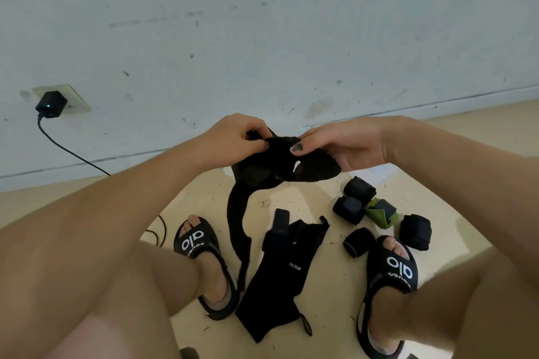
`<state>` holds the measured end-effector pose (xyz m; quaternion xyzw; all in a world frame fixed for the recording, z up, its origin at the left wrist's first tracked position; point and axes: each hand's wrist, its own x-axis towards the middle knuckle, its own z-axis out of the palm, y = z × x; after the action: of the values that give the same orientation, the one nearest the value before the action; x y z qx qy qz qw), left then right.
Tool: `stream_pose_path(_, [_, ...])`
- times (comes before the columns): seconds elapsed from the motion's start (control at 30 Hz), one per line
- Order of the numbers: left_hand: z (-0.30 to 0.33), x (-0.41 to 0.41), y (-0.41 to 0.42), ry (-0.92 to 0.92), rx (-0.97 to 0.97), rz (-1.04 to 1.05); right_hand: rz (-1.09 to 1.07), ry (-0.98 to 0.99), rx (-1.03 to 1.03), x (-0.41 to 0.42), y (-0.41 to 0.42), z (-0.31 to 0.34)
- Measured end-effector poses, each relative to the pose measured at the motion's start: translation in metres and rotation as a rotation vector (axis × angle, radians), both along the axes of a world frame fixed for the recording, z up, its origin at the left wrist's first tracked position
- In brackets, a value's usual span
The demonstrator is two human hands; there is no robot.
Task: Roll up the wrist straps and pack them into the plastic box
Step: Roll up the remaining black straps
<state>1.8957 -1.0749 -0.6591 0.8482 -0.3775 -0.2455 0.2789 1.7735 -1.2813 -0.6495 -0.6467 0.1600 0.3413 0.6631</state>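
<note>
A long black wrist strap [280, 166] hangs in the air between my hands, its tail [237, 221] trailing down to the floor. My left hand [233, 132] pinches one end of it with fingers closed. My right hand [347, 143] holds the wider part, thumb on top. More flat black straps [285, 265] lie on the floor between my feet. Several rolled black straps [354, 201] sit to the right, with a green one [382, 213] among them. No plastic box is in view.
My feet in black sandals [201, 245] [393, 268] flank the straps on the beige floor. A black charger [51, 103] is plugged into a wall outlet at left, its cable [73, 151] running down. The white wall stands close ahead.
</note>
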Motion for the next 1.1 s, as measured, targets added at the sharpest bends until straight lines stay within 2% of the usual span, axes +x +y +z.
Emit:
stream_pose_path(0.07, [-0.001,0.004,-0.001,-0.034,-0.001,0.036,0.037,-0.023,-0.091,0.001,-0.001,-0.001])
stream_pose_path(0.17, [-0.002,0.01,0.002,0.002,0.01,0.127,-0.097,-0.073,-0.136,0.002,-0.001,-0.001])
stream_pose_path(0.23, [-0.003,0.015,0.004,0.07,-0.004,0.211,-0.135,-0.112,-0.152,0.002,-0.001,-0.004])
stream_pose_path(0.4, [-0.005,0.017,0.001,0.293,-0.096,0.343,-0.049,-0.244,-0.266,0.003,0.021,-0.027])
stream_pose_path(0.57, [-0.001,0.015,-0.002,0.397,-0.11,0.406,-0.318,-0.447,-0.519,0.006,0.044,-0.024])
stream_pose_path(0.63, [-0.002,0.014,-0.003,0.421,-0.108,0.402,-0.379,-0.508,-0.554,0.007,0.047,-0.021])
stream_pose_path(0.83, [-0.006,0.007,-0.007,0.457,-0.105,0.301,-0.501,-0.474,-0.291,0.013,0.043,-0.019])
stream_pose_path(0.93, [-0.009,0.014,-0.005,0.327,-0.042,0.289,-0.503,-0.41,-0.135,0.014,0.041,-0.014])
stream_pose_path(1.03, [-0.012,0.02,0.001,0.15,0.057,0.27,-0.608,-0.35,0.037,0.015,0.032,-0.003])
stream_pose_path(1.1, [-0.012,0.023,0.005,0.113,0.08,0.262,-0.694,-0.301,0.101,0.014,0.021,0.004])
